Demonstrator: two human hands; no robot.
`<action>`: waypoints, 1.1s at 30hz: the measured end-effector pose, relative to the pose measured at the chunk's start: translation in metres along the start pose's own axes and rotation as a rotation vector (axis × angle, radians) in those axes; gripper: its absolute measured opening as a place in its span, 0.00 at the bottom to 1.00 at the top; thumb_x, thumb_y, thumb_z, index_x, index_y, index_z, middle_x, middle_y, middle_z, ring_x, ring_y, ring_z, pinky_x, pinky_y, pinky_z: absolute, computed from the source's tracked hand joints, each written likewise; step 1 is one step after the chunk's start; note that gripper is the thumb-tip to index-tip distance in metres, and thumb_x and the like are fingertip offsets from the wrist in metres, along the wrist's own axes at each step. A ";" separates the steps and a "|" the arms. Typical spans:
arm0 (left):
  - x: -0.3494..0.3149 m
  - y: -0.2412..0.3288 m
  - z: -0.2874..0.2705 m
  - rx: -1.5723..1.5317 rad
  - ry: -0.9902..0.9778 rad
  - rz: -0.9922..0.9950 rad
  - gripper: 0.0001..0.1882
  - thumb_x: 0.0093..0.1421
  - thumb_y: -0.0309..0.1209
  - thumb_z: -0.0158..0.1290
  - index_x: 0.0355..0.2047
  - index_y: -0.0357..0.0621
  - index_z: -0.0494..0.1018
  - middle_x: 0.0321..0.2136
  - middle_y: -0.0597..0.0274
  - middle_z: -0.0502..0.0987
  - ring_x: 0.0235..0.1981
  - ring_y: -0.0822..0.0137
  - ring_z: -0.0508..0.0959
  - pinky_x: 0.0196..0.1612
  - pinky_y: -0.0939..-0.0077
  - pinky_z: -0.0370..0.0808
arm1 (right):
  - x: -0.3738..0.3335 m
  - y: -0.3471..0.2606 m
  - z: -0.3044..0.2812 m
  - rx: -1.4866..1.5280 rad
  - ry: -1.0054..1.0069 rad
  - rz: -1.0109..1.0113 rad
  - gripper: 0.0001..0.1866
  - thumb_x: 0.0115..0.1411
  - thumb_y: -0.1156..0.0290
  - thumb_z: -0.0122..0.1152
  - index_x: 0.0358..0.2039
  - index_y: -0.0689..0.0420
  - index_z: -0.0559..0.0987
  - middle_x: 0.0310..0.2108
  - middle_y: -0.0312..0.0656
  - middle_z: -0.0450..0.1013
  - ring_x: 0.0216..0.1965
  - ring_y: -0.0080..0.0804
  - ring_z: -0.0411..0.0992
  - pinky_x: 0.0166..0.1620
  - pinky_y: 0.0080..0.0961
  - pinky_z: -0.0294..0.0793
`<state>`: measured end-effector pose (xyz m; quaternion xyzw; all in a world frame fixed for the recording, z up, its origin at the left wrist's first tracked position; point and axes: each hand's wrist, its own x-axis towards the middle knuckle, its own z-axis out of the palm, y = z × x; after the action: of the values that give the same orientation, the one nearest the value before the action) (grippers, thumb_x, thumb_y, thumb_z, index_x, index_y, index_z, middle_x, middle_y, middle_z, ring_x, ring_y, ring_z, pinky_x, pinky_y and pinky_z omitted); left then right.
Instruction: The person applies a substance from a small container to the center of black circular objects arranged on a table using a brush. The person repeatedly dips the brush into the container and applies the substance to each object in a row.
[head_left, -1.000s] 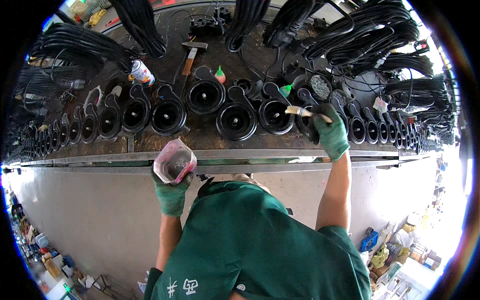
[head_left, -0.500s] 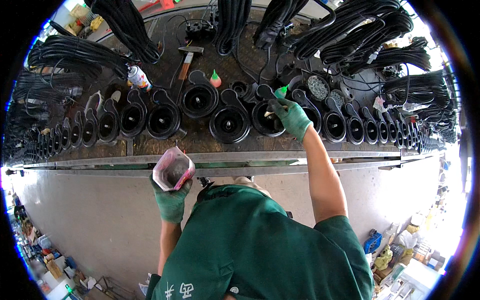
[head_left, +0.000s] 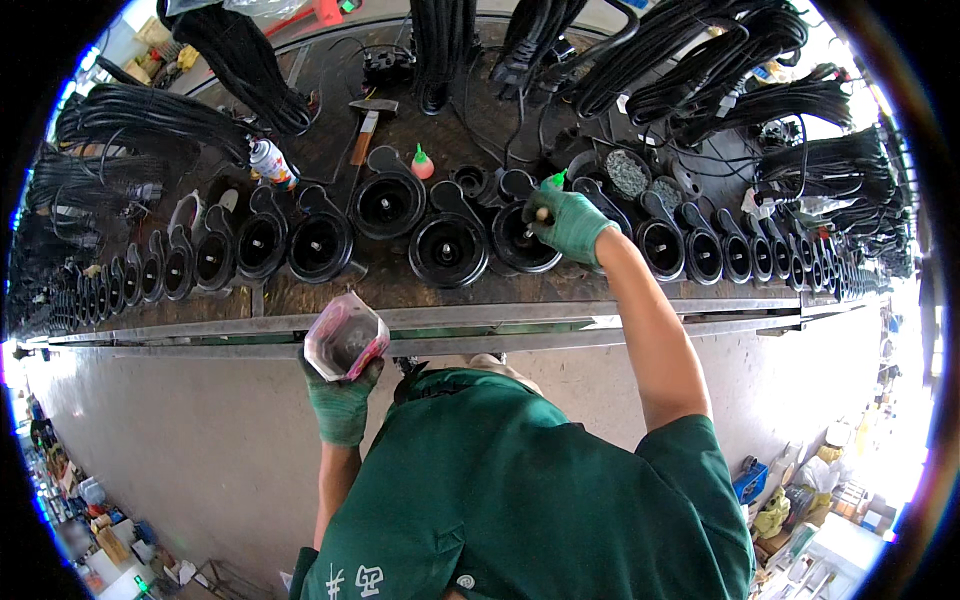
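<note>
My left hand (head_left: 341, 408), in a green glove, is closed around a cut-open pinkish-white plastic container (head_left: 345, 337) with greyish contents, in front of the bench edge. Also gloved, my right hand (head_left: 577, 226) grips a small tool with a pale wooden handle (head_left: 542, 214). Its working end, mostly hidden by the fingers, points into a round black housing (head_left: 514, 252) with a metal shaft at its centre. Just left of that stands another such housing (head_left: 448, 250), open side up. A green-capped bottle (head_left: 556, 181) shows behind my right hand.
Similar black housings (head_left: 262, 245) line the bench's front edge both ways. Bundles of black cable (head_left: 235, 65) rise behind them. A hammer (head_left: 368, 130), a pink bottle with green cap (head_left: 422, 163), a spray can (head_left: 272, 162) and a bowl of grey bits (head_left: 627, 173) lie between.
My right hand has moved slightly left and down, tilting the wooden-handled tool more upright over the same housing. The view has shifted a little; my left hand still holds the container in place.
</note>
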<state>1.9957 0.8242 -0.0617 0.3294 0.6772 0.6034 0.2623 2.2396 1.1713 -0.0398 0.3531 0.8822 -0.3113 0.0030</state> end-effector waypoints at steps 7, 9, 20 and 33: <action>0.003 0.010 0.023 0.025 -0.028 0.006 0.43 0.47 0.18 0.68 0.64 0.43 0.64 0.57 0.57 0.74 0.58 0.60 0.76 0.62 0.63 0.74 | -0.011 0.014 -0.008 0.299 -0.056 -0.023 0.11 0.62 0.73 0.67 0.46 0.52 0.83 0.49 0.46 0.78 0.50 0.42 0.77 0.58 0.32 0.75; 0.006 0.012 0.031 0.007 -0.058 0.016 0.43 0.47 0.18 0.68 0.64 0.42 0.64 0.57 0.56 0.74 0.57 0.60 0.76 0.61 0.63 0.75 | -0.030 0.019 -0.017 0.397 0.026 -0.054 0.12 0.62 0.73 0.67 0.47 0.51 0.84 0.50 0.46 0.78 0.51 0.42 0.77 0.60 0.32 0.73; 0.015 0.027 0.098 0.270 -0.211 0.262 0.46 0.43 0.25 0.77 0.60 0.43 0.62 0.53 0.56 0.75 0.52 0.63 0.79 0.53 0.68 0.80 | -0.161 -0.055 -0.063 0.707 0.315 -0.065 0.15 0.62 0.78 0.63 0.50 0.59 0.80 0.35 0.41 0.82 0.37 0.26 0.82 0.37 0.25 0.81; 0.007 0.034 0.189 0.021 -0.260 0.269 0.42 0.46 0.20 0.73 0.61 0.43 0.65 0.56 0.56 0.74 0.54 0.63 0.77 0.58 0.69 0.77 | -0.169 -0.052 -0.046 0.287 0.298 -0.207 0.13 0.59 0.76 0.67 0.45 0.59 0.82 0.34 0.47 0.82 0.32 0.41 0.82 0.36 0.32 0.81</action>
<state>2.1376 0.9531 -0.0534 0.4951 0.5938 0.5782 0.2608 2.3439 1.0632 0.0641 0.2996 0.8511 -0.3769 -0.2095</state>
